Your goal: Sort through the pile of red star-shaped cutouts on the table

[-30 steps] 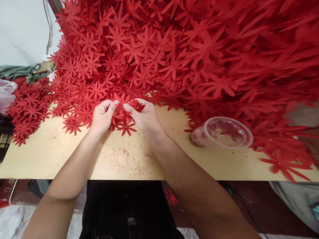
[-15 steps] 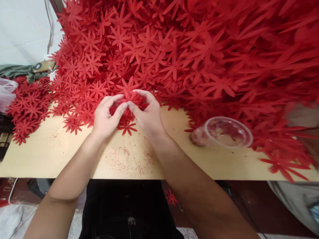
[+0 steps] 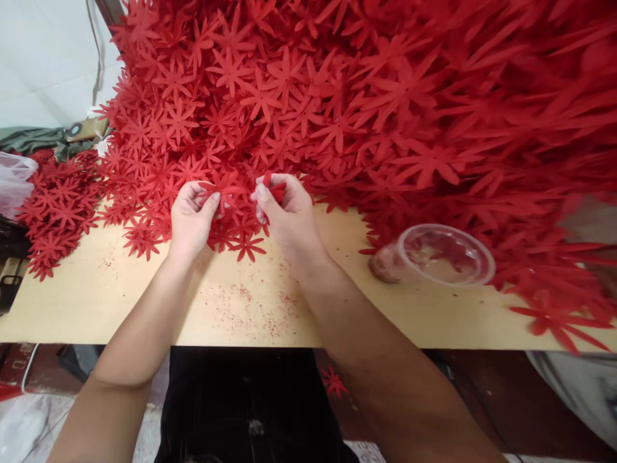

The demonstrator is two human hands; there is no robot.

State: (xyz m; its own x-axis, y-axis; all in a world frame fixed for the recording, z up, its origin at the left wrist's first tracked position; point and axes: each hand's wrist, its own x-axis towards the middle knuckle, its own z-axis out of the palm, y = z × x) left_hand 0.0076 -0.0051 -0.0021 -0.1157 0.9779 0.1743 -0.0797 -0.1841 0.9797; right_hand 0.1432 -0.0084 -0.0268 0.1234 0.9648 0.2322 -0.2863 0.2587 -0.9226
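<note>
Pale wooden tabletop [image 3: 120, 302] fills the lower part of the view, dusted near its front edge with fine red crumbs [image 3: 250, 308], and its far half is buried under a great heap of red cut-out flowers [image 3: 366, 103]. A smaller, separate spread of the same flowers [image 3: 55, 206] lies at the left end, and a clear plastic cup [image 3: 436, 256] is tipped on its side to the right, just beside the heap's edge.

The step in hand is judged to be the separating of single flowers at the near foot of the heap. A flat flower [image 3: 222, 186] is pinched by the left hand [image 3: 191, 222], thumb pressed against the curled fingers, with its petals fanned out toward the other hand. The right hand [image 3: 284, 215] is curled nearly closed, and a small bunched red piece [image 3: 276, 190] is gripped between thumb and forefinger; whether it is one folded flower or several pressed together cannot be made out, since most of it is hidden by the fingers. The two hands are held near each other but apart, just above the loose flowers at the table's edge.

For any further handling, a light fingertip grip would seem to be called for, as the thin petals look easily creased or torn.
</note>
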